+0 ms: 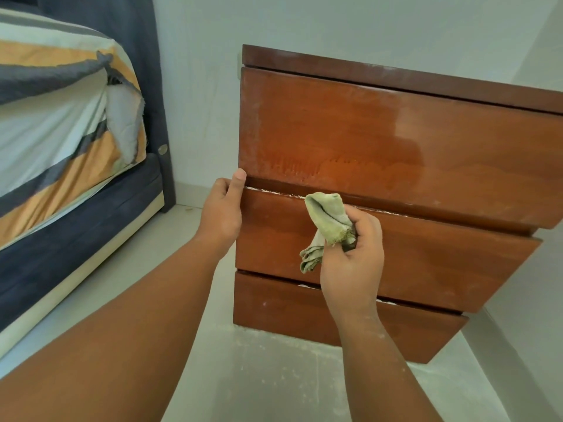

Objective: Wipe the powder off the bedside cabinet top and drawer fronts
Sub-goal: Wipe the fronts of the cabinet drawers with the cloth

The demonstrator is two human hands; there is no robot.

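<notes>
The brown wooden bedside cabinet [396, 141] fills the right half of the view, with three drawer fronts seen from low down. White powder lines the top edge of the middle drawer [274, 191] and shows in the gap above the bottom drawer. My right hand [353, 257] is closed around a bunched green cloth [327, 217], whose tip presses against the middle drawer's top edge. My left hand [222, 208] grips the left end of the middle drawer front, thumb up on the edge. A faint powder haze remains on the top drawer front.
A bed [61, 132] with a striped orange, grey and white cover and dark blue base stands at the left. The pale tiled floor [259, 376] in front of the cabinet is dusted with powder. White walls close in behind and at the right.
</notes>
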